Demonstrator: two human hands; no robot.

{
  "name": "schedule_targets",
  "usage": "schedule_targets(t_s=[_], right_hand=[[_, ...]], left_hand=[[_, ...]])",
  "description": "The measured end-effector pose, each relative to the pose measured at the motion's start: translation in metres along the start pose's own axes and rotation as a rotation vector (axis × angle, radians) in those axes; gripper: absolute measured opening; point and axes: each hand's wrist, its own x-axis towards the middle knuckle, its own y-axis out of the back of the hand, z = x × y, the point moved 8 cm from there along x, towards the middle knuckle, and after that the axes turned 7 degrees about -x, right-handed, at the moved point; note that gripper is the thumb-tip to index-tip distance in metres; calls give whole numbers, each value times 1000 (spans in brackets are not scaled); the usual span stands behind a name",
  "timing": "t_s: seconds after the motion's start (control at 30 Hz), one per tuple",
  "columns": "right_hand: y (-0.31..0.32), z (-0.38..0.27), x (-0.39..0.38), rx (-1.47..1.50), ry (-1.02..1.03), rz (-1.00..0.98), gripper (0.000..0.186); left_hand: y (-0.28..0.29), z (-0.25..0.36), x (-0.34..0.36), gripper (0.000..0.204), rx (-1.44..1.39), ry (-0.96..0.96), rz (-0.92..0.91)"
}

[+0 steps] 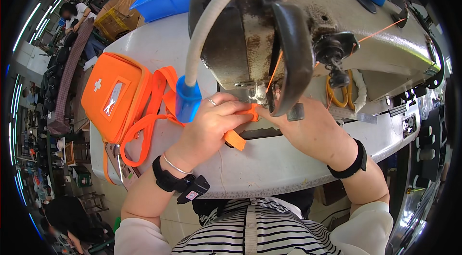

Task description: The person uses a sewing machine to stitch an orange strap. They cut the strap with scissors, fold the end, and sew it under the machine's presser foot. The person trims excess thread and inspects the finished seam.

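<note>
Gooseneck [204, 19]: pale flexible tube, arching beyond the fingers; its blue head [188, 103] hangs just beside the left knuckles.
Orange webbing [235, 140]: under the fingertips, at the foot of the machine — one end pokes out below the left fingers.
Left hand [207, 125]: fingers closed on the webbing, gripping it.
Right hand [310, 127]: thumb side meets the webbing; other fingertips hidden behind the dark guard [296, 57] — gripping or not, I cannot tell.
Sewing machine [250, 38]: directly beyond both hands, threaded with orange thread [383, 30].
Orange pouch [115, 96]: left of the left fingers, with its looped strap [139, 144].
Metal ruler [361, 116]: right of the right fingers.
Blue tray [156, 2]: farther off, beyond the left fingers.
</note>
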Motion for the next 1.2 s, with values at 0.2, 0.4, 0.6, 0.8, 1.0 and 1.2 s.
schedule_targets(t_s=[0.2,0.4,0.6,0.8,1.0,1.2], right_hand=[[3,-2,1,41,8,-9,17],[-7,8,-2,162,-109,-43,19],[3,-3,-1,-14,16,27,18],[0,-4,1,-156,15,72,21],[-9,0,3,-208,-15,134,34],[11,-9,6,-212,22,209,37]], left_hand=[[-2,0,0,23,-4,-2,-22],[-2,0,0,22,3,16,-11],[-2,-2,-1,24,-9,14,-22],[-3,-13,-1,29,58,63,8],[-3,-20,2,30,-43,89,41],[2,-14,3,28,79,39,32]])
